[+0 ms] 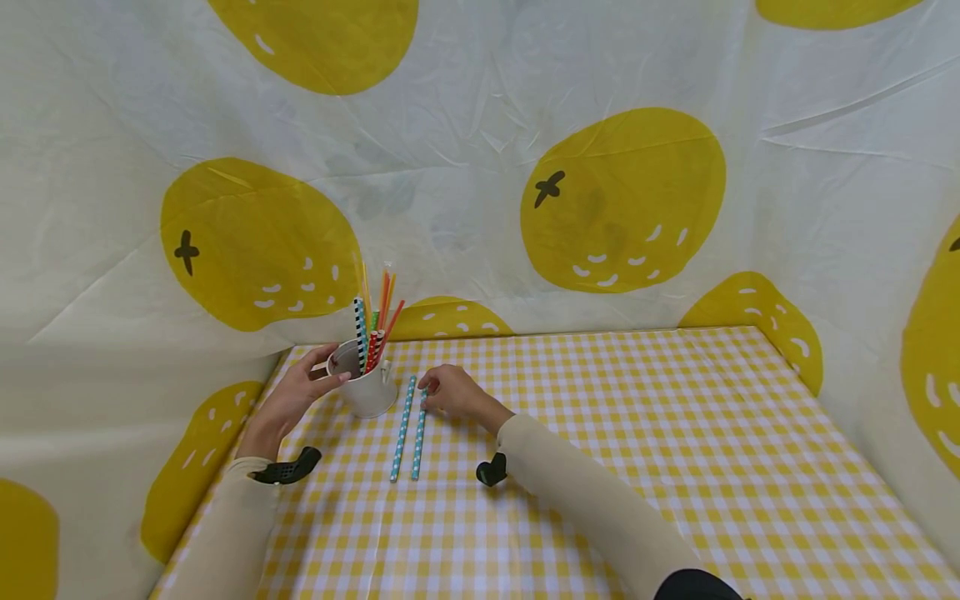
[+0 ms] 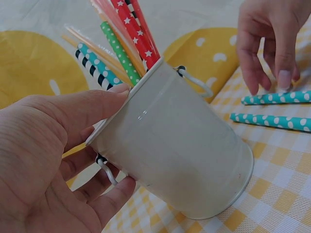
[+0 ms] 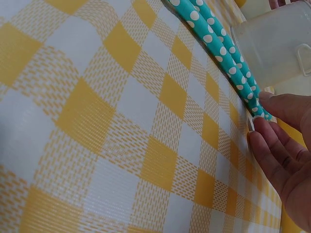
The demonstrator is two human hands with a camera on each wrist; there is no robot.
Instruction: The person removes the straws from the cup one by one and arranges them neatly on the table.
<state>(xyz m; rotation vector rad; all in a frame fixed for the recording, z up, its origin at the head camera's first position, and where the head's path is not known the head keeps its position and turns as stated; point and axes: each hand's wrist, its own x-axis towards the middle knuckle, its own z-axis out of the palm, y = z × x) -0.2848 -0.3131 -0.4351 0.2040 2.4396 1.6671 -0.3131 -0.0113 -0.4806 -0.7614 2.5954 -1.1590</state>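
Observation:
My left hand (image 1: 300, 385) holds a small white metal bucket (image 2: 170, 145) by its rim, thumb over the edge and fingers against the outside. In the left wrist view the bucket leans. Mixed straws stand in it, among them a red one with white stars (image 2: 138, 36) and a green dotted one (image 2: 119, 53). To its right lie two turquoise straws with white dots, a left one (image 1: 402, 429) and a right one (image 1: 418, 442), side by side. My right hand (image 1: 457, 392) has its fingertips at the far end of the right straw; whether they pinch it is unclear.
A yellow-and-white checked cloth (image 1: 637, 433) covers the table. Behind and at the left hangs a pale curtain (image 1: 465, 225) printed with large yellow fruit, close to the bucket. Both forearms wear pale sleeves (image 1: 592, 492), with dark straps at the wrists.

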